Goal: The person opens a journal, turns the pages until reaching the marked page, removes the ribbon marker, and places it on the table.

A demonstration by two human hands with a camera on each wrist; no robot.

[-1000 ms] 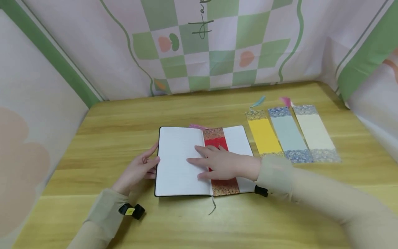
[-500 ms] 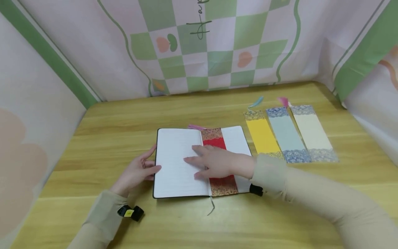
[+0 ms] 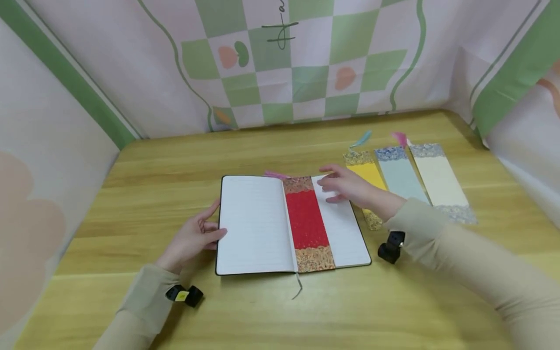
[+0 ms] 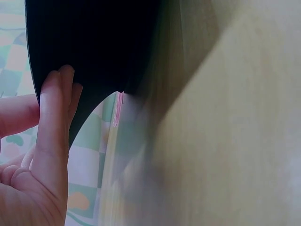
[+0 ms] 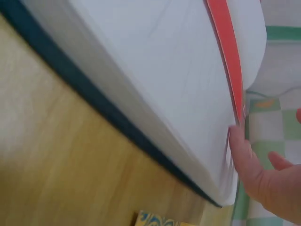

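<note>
A dark-covered notebook (image 3: 253, 228) lies open on the table. Along its centre fold, on the right page, rests a red bookmark (image 3: 307, 221) with patterned gold-brown ends and a pink tassel (image 3: 275, 174) past the top edge. My left hand (image 3: 192, 238) pinches the notebook's left edge, thumb on the page. In the left wrist view its fingers (image 4: 52, 113) lie against the black cover (image 4: 94, 42), which is lifted off the table. Over the upper right page, my right hand (image 3: 347, 187) holds nothing, its fingers spread and slightly bent. Whether its thumb touches the page I cannot tell.
A yellow bookmark (image 3: 366, 170), a pale blue bookmark (image 3: 402, 177) and a cream bookmark (image 3: 444, 180) lie side by side right of the notebook. A grey ribbon (image 3: 299, 287) hangs from its lower edge. Behind the table (image 3: 175, 155) hangs a checked curtain (image 3: 308, 80).
My right hand has lifted from the red bookmark and moved up and right, over the upper right page, uncovering the bookmark. My left hand keeps its place on the notebook's edge.
</note>
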